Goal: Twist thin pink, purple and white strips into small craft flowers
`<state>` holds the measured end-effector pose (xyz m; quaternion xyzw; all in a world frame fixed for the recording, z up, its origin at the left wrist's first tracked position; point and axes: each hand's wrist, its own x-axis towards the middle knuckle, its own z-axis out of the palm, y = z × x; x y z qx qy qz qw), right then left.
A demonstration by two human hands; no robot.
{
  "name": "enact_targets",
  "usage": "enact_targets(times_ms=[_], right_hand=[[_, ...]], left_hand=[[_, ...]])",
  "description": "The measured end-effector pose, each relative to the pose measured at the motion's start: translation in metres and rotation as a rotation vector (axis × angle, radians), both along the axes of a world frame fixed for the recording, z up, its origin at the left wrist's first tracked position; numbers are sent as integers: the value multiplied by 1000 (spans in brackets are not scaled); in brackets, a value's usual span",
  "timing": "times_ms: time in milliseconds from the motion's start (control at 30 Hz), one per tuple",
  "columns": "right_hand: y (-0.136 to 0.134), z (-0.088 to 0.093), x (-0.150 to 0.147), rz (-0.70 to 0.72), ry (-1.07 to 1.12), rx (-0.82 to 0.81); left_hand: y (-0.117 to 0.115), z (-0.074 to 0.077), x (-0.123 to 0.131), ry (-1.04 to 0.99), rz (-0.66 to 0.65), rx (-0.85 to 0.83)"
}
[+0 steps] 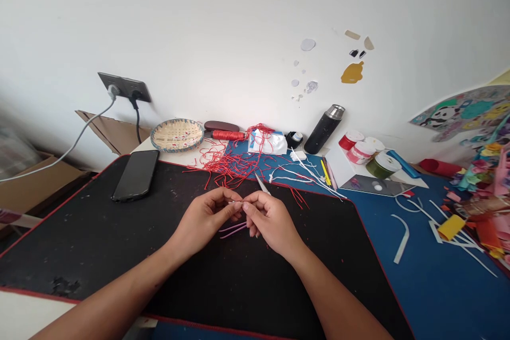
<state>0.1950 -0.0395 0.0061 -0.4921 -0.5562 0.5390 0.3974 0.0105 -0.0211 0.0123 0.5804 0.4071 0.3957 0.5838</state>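
Observation:
My left hand (203,220) and my right hand (273,220) meet in the middle of a black desk mat (75,234), their fingertips close together. The left fingers pinch a thin pale strand (235,202), and its exact form is too small to tell. A narrow metal tool (262,183) rises from behind the right hand's fingers and seems held there. Several thin purple cords (233,230) lie just below the fingers, partly hidden by the hands.
A tangle of red cord (229,166) and white strips (303,175) lies beyond the hands. A black phone (135,175) rests on the mat. A woven basket (177,135), a black flask (323,130), paint jars (358,149) and colored paper scraps (482,207) stand around.

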Motion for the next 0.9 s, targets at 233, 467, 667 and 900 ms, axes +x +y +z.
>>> enact_targets(times_ms=[233,467,667,900], right_hand=[[1,0,0,12,-24,15],[0,-2,-1,9,-63,10],[-1,0,0,0,-71,19],[1,-2,1,12,-54,12]], left_hand=[[0,-4,-2,61,42,19],[1,-5,-1,91,56,50],[5,-5,-3,43,56,24],[3,-4,-2,102,59,57]])
